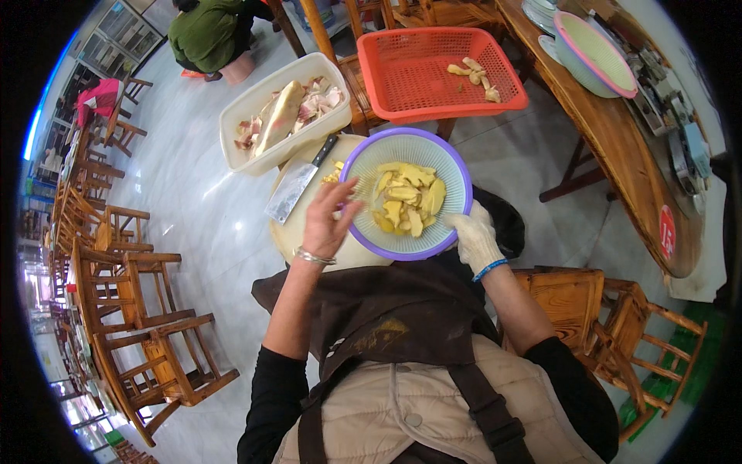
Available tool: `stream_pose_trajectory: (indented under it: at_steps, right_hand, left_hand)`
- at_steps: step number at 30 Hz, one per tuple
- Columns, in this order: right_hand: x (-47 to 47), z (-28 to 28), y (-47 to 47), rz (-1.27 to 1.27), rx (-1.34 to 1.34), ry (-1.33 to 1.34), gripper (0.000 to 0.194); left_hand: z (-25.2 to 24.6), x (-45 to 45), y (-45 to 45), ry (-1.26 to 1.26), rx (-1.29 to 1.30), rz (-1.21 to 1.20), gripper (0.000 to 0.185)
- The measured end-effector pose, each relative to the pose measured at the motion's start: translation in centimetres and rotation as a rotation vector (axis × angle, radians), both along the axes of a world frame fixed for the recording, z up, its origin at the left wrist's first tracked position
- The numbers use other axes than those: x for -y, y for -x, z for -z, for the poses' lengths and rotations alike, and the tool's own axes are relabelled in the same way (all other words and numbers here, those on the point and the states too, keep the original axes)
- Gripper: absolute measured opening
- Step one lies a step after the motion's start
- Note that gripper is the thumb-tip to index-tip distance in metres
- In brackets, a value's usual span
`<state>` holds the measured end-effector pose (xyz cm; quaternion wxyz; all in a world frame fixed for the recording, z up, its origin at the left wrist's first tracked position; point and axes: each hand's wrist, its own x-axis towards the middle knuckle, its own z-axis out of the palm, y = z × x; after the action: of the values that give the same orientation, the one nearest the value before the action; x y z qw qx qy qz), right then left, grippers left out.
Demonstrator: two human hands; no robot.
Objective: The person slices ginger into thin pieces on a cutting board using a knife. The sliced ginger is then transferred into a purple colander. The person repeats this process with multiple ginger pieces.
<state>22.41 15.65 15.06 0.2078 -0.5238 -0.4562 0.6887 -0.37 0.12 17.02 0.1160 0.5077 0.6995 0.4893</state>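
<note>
My right hand [479, 239], in a white knit glove, grips the lower right rim of a purple-rimmed plastic colander [458, 174]. Cut pieces of ginger [408, 194] lie inside it. At the colander's left rim is my bare left hand [330, 217], a bracelet on its wrist; its fingers are spread and I see nothing held in them. Under the colander's left side is a round cutting board [301, 243]. A cleaver [298, 182] with a black handle rests on that board, its handle pointing away from me. Small yellow scraps [333, 173] sit beside the cleaver, partly hidden by the colander.
Beyond the board, a white plastic tub [232, 130] holds a long pale root-like piece [279, 119] and pinkish peelings. A red plastic basket [400, 87] with several ginger pieces [476, 74] rests on a wooden chair. Wooden table [585, 110] at right; chairs [159, 359] at left. A person [203, 35] sits far off.
</note>
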Motion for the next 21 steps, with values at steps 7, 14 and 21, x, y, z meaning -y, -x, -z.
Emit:
stream_pose_trajectory:
  at_steps: [7,14,21]
  right_hand:
    - [0.1,0.3,-1.3,0.133,-0.091,0.098,0.041]
    - [-1.0,1.9,-2.8,0.177,-0.139,0.115,0.045]
    - [-0.6,2.2,-2.2,0.127,-0.141,0.120,0.045]
  left_hand:
    - [11.1,2.9,8.5,0.337,-0.113,-0.413,0.029]
    - [17.8,4.1,8.2,0.504,-0.339,-0.475,0.037]
    - [18.1,5.1,7.7,0.257,-0.106,-0.536,0.018]
